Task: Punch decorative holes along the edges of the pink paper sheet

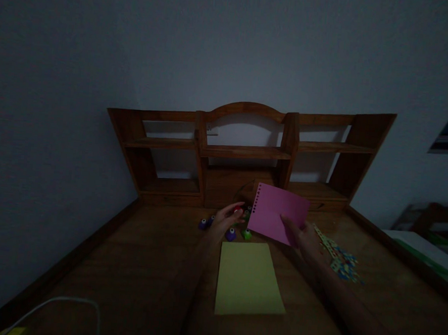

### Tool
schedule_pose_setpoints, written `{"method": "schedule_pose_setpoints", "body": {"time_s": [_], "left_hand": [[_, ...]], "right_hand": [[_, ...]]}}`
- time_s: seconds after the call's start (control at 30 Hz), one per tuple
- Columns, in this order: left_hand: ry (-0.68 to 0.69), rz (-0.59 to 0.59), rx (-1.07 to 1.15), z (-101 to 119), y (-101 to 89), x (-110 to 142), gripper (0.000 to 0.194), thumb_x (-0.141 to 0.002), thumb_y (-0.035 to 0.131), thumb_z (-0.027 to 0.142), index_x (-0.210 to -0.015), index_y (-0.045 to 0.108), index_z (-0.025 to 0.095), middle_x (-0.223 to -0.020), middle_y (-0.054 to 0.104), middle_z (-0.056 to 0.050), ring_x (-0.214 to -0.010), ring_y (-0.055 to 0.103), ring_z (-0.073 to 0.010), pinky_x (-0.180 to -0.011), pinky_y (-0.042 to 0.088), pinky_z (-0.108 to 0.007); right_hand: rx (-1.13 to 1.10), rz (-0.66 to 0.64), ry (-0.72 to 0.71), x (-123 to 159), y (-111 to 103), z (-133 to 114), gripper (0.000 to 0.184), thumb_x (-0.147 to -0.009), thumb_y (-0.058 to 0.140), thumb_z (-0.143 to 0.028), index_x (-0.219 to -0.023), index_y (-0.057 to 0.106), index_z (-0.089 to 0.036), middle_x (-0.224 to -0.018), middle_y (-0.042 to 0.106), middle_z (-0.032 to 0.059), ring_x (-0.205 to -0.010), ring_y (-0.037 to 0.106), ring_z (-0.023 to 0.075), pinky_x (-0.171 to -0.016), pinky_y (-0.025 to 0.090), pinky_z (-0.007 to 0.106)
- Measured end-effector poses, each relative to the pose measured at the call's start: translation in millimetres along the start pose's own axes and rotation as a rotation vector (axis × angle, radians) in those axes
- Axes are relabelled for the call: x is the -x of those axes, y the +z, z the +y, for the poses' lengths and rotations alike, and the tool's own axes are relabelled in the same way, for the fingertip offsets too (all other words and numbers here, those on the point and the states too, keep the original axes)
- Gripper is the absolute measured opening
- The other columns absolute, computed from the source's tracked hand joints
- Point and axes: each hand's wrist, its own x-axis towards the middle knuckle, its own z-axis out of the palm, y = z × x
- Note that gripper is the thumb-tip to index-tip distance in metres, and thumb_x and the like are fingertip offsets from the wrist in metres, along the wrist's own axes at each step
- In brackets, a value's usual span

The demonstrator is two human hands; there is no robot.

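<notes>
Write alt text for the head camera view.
A person's right hand holds a pink sheet with a hole-punched edge; the left hand holds a small red object. A yellow sheet lies on the wooden desk, in front of a wooden shelf unit.

There are two bare hands: one left hand (224, 220) and one right hand (303, 238). Paper comes to two sheets, one pink sheet (274, 211) and one yellow sheet (248, 280). Among the small toys are one red toy (238, 209), three purple toys (231, 236) and at least two green toys (246, 235) (those near the fingers overlap too much for a firm total). Little pieces (343, 266) make one pile of many, too small to number. Add one desk (145, 264), one shelf unit (247, 152) and one white cable (67, 298).
</notes>
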Motion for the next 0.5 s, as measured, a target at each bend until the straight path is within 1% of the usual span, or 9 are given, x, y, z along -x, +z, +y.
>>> {"method": "schedule_pose_setpoints", "body": {"time_s": [0.07, 0.1, 0.2, 0.27, 0.37, 0.43, 0.5], "left_hand": [[-0.006, -0.005, -0.051, 0, -0.1, 0, 0.057, -0.073, 0.079, 0.037, -0.124, 0.064, 0.017, -0.099, 0.071, -0.010, -0.081, 0.067, -0.0175, -0.075, 0.053, -0.030], [0.000, 0.006, -0.075, 0, -0.1, 0, 0.056, -0.070, 0.082, 0.035, -0.120, 0.066, 0.017, -0.097, 0.071, -0.009, -0.081, 0.067, -0.0171, -0.074, 0.052, -0.029], [0.020, 0.060, -0.092, -2, -0.4, -3, 0.048, -0.059, 0.088, 0.028, -0.102, 0.071, 0.016, -0.096, 0.072, -0.008, -0.086, 0.066, -0.0179, -0.079, 0.050, -0.029], [0.015, 0.074, -0.076, -4, -1.3, -6, 0.045, -0.056, 0.089, 0.027, -0.096, 0.072, 0.015, -0.096, 0.072, -0.008, -0.088, 0.066, -0.0191, -0.083, 0.050, -0.032], [0.016, 0.044, -0.077, -7, -3.7, -7, 0.045, -0.059, 0.088, 0.029, -0.098, 0.072, 0.015, -0.101, 0.072, -0.010, -0.092, 0.066, -0.0203, -0.088, 0.049, -0.033], [0.027, 0.036, -0.094, -7, -5.2, -7, 0.042, -0.066, 0.084, 0.035, -0.101, 0.072, 0.016, -0.103, 0.072, -0.010, -0.094, 0.065, -0.0208, -0.088, 0.048, -0.033], [0.030, 0.049, -0.114, -7, -6.0, -6, 0.041, -0.075, 0.076, 0.043, -0.105, 0.071, 0.016, -0.105, 0.071, -0.011, -0.094, 0.065, -0.0210, -0.085, 0.048, -0.032]], "right_hand": [[0.009, 0.005, -0.002, -1, 0, 0, 0.046, -0.066, 0.076, -0.054, -0.086, 0.072, -0.013, -0.080, 0.074, 0.0153, -0.068, 0.068, 0.0278, -0.051, 0.050, 0.030], [0.020, 0.008, 0.000, -1, 0, 1, 0.045, -0.066, 0.076, -0.054, -0.086, 0.071, -0.013, -0.081, 0.074, 0.0147, -0.069, 0.068, 0.0278, -0.051, 0.050, 0.030], [0.041, 0.021, 0.008, -5, 0, 5, 0.045, -0.065, 0.077, -0.053, -0.084, 0.071, -0.013, -0.081, 0.074, 0.0145, -0.069, 0.069, 0.0277, -0.050, 0.049, 0.029], [0.009, 0.006, 0.008, -6, 0, 9, 0.046, -0.065, 0.077, -0.054, -0.086, 0.071, -0.013, -0.083, 0.074, 0.0148, -0.069, 0.069, 0.0271, -0.050, 0.049, 0.029], [-0.042, -0.024, 0.003, -7, 0, 12, 0.048, -0.065, 0.076, -0.054, -0.088, 0.070, -0.012, -0.084, 0.074, 0.0143, -0.068, 0.068, 0.0255, -0.051, 0.050, 0.029], [-0.031, -0.017, -0.004, -7, -1, 12, 0.047, -0.064, 0.077, -0.054, -0.085, 0.070, -0.012, -0.081, 0.074, 0.0137, -0.066, 0.067, 0.0248, -0.050, 0.049, 0.028], [-0.011, 0.000, -0.018, -7, -1, 11, 0.046, -0.063, 0.078, -0.054, -0.082, 0.070, -0.012, -0.078, 0.073, 0.0133, -0.065, 0.067, 0.0247, -0.050, 0.049, 0.028]]}}
